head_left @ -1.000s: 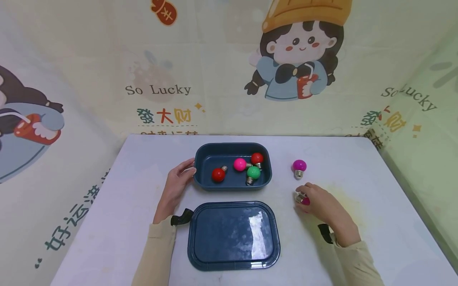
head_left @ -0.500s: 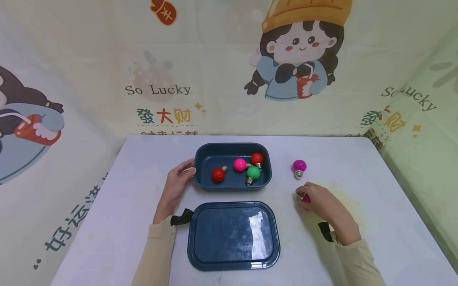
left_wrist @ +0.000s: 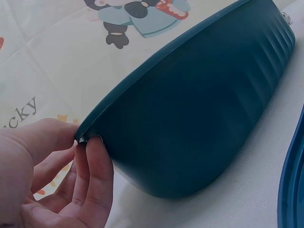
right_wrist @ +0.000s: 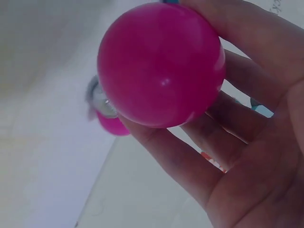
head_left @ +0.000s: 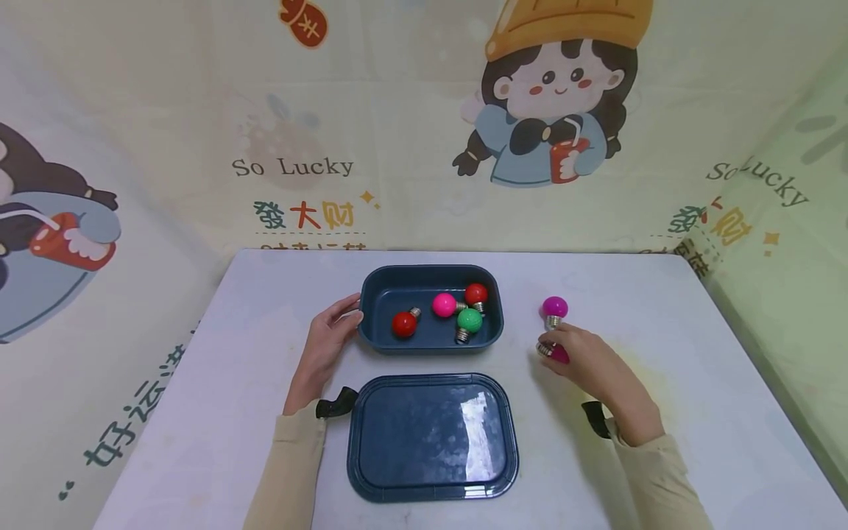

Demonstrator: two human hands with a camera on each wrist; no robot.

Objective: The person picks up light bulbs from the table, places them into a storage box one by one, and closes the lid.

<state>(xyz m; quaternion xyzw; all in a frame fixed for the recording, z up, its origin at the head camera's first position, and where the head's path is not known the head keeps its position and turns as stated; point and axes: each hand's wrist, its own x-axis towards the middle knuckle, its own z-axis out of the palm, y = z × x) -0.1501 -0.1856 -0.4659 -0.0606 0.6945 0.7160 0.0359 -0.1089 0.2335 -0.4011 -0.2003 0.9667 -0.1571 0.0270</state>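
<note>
My left hand (head_left: 329, 326) pinches the left end of a dark blue box (head_left: 391, 278); in the left wrist view its fingers (left_wrist: 99, 164) lie under the box rim. Inside the box are a red bulb (head_left: 403, 324), a pink bulb (head_left: 444, 305), a green bulb (head_left: 470, 319) and a second red bulb (head_left: 475, 294). Between thumb and fingertips, my right hand (head_left: 589, 361) holds a magenta light bulb (right_wrist: 161, 66), its metal base turned toward the box. Just behind that hand, a purple-pink bulb (head_left: 555, 307) is on the table, partly covered by the fingers.
A dark blue lid (head_left: 433, 436) lies flat on the white table (head_left: 232, 412) in front of the box, between my forearms. A printed cloth (head_left: 411, 132) hangs along the back and sides.
My right hand has lifted and shifted slightly back and left with the magenta bulb, now overlapping the bulb behind it. The left hand and the box stay put.
</note>
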